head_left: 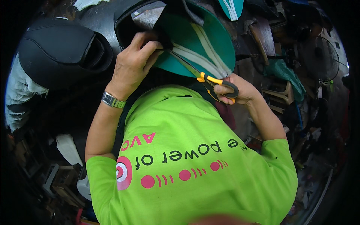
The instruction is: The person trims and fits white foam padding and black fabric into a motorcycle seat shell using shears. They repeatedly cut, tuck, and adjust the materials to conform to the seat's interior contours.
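My right hand [242,89] grips a pair of scissors [214,80] by its black and yellow handles. The blades point up and left, toward my other hand, and their tips are hidden at the work. With bent fingers, my left hand [135,62] pinches the black edge of a sewn piece [221,37], black on one side and green on its inner face. What exactly lies between those fingertips I cannot make out. Pale strips [204,37] with stitched lines run along the green face and meet near the scissors' handles.
A rounded black padded piece [54,48] lies on the dark table [103,22] at the left, above frayed pale cloth [26,90]. Another green piece [231,7] is at the top. At the right are a wooden-handled tool [258,43], a green bag [287,77] and a fan [318,58].
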The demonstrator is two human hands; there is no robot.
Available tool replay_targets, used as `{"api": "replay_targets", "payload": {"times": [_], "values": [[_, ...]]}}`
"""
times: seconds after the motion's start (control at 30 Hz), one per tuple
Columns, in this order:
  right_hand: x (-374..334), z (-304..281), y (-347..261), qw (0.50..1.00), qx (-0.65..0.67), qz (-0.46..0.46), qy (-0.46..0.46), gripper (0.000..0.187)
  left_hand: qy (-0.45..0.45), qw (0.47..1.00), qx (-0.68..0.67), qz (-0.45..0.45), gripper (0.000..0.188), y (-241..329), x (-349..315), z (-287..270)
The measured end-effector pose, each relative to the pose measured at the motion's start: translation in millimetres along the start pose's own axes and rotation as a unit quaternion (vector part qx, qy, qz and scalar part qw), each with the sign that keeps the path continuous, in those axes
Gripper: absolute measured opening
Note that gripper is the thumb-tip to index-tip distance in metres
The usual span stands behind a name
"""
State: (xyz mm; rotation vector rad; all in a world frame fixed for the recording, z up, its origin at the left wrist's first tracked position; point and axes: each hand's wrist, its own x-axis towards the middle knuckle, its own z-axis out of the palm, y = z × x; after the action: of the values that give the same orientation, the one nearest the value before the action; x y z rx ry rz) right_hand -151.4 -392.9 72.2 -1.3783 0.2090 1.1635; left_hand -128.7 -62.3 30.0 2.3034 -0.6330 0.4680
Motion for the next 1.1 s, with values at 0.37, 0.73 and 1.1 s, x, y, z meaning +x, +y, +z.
{"api": "replay_targets", "payload": {"times": [0.37, 0.73, 1.1], "values": [[6, -39, -62, 0.882, -0.222, -0.252, 0.329, 0.017, -0.045, 0.987, 0.016, 0.15, 0.017, 11, 17, -10], [57, -50, -121, 0.756, -0.504, -0.126, 0.399, 0.033, -0.03, 0.969, -0.118, 0.215, 0.027, 24, 16, -28], [195, -14, -246, 0.668, -0.558, -0.34, 0.355, 0.054, 0.113, 0.975, -0.138, 0.136, 0.031, 14, 13, -22]]}}
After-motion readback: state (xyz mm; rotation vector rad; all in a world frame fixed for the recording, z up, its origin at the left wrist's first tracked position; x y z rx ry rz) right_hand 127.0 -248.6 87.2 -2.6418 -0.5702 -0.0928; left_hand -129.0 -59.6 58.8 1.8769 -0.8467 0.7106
